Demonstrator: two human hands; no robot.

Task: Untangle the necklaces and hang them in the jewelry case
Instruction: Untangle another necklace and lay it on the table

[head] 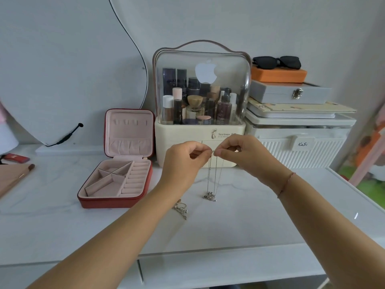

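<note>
My left grip and right grip meet nearly fingertip to fingertip, each pinched tight on the top of a thin silver necklace. Its chains hang straight down beneath my fingers to a knotted clump of pendants; whether that clump touches the desk I cannot tell. A second necklace lies on the desk, partly hidden under my left wrist. The red jewelry case sits open well to the left of my grip, lid upright. A cream cosmetics box stands just behind.
</note>
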